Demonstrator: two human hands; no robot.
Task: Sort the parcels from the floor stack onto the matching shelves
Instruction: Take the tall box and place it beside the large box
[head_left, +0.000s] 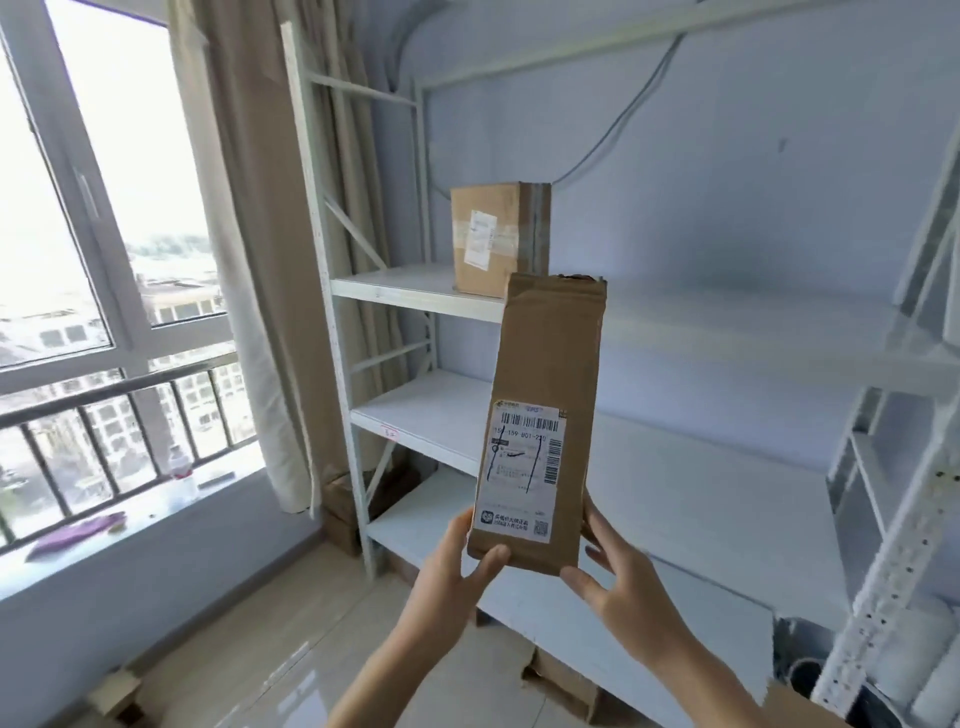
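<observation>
Right, we hold a tall, narrow brown cardboard parcel (545, 415) upright in front of the shelving. Matte kraft surface, top end crumpled and torn, edges soft. White shipping label (522, 467) on its lower half: barcodes, printed digits, two black pen strokes, a QR code at 5 o'clock of the label. Our left hand (452, 566) grips the bottom left corner, thumb across the front face. Our right hand (618, 577) grips the bottom right edge, fingers wrapped behind. At 12 o'clock of the parcel, a squarer cardboard box (498, 234) with clear tape and a small label stands on the upper shelf (395, 286). White-painted metal rack (337, 312), flat smooth boards. Glossy tiled floor (291, 649) at 7 o'clock.
</observation>
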